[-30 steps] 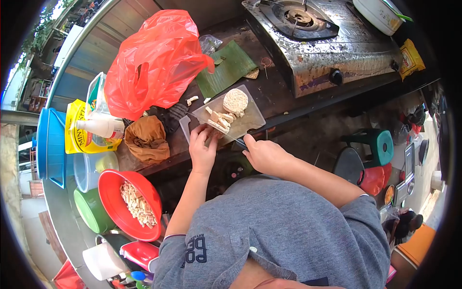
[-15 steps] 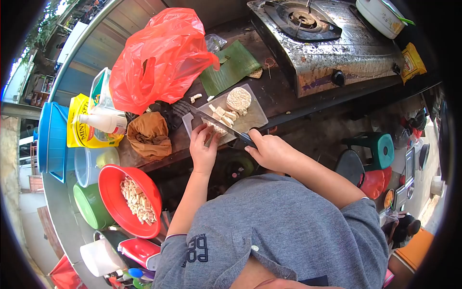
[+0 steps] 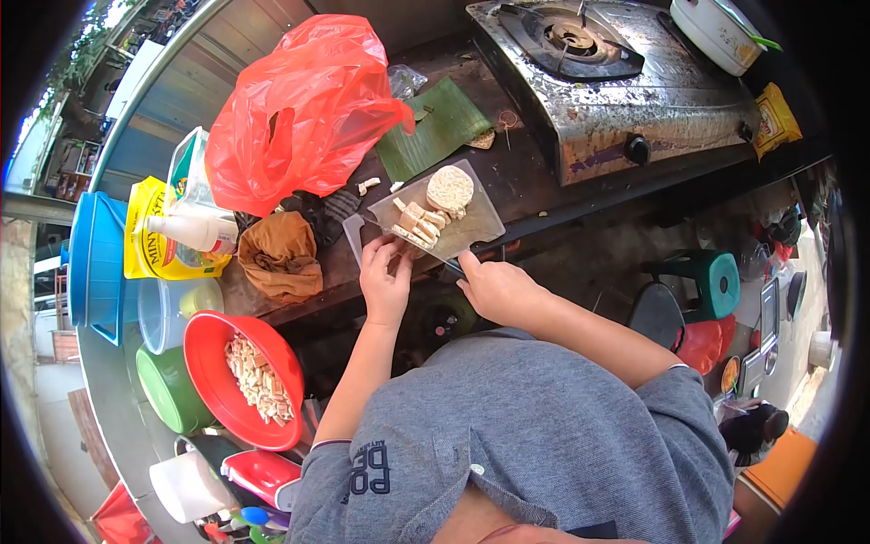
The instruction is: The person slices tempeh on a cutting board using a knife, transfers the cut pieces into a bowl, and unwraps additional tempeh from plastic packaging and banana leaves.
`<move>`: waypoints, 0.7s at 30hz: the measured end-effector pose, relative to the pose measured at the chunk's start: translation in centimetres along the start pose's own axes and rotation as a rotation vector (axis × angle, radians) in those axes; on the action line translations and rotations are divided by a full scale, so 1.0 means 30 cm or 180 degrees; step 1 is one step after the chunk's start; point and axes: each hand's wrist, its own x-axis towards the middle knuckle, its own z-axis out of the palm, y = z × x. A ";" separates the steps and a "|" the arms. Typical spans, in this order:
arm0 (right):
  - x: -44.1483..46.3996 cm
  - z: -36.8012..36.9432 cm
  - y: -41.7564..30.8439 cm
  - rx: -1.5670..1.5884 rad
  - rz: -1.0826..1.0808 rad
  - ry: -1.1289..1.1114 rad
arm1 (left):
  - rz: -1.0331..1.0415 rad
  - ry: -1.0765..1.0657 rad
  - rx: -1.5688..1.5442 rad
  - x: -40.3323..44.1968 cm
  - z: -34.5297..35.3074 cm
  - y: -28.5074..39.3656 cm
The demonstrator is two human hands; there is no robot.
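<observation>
A translucent cutting board (image 3: 478,218) lies at the counter's front edge, with a round pale cake (image 3: 449,189) at its far side and several cut pale pieces (image 3: 420,220) nearer. My right hand (image 3: 497,288) is closed round the dark handle of a knife (image 3: 441,260), whose blade lies low at the board's near edge. The fingers of my left hand (image 3: 385,272) are bent against the board's near left corner, by the cut pieces; what is under the fingertips is hidden.
Behind the board are a green leaf (image 3: 435,127) and a red plastic bag (image 3: 299,118). A stove (image 3: 652,118) stands at the right. At the left are a brown cloth (image 3: 279,257) and a red basin (image 3: 204,372) holding many cut pieces.
The knife blade, which lay across the pieces half a second ago, has come down toward me to the board's near edge. My left hand has hardly moved.
</observation>
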 end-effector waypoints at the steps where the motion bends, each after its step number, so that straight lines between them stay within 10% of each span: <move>1: 0.004 -0.008 0.001 -0.0001 0.0021 0.0009 | 0.0005 0.0012 0.0000 0.003 0.001 -0.004; 10: -0.005 -0.040 0.033 0.0421 -0.0217 0.0196 | 0.0087 0.0541 0.0121 -0.006 0.011 0.024; 13: -0.043 -0.055 -0.004 0.0346 -0.0205 0.0187 | -0.1789 0.0534 -0.1375 -0.003 0.010 0.022; 21: -0.064 -0.065 -0.047 0.0168 -0.0135 0.0008 | -0.1864 0.0549 -0.1311 0.022 0.019 0.038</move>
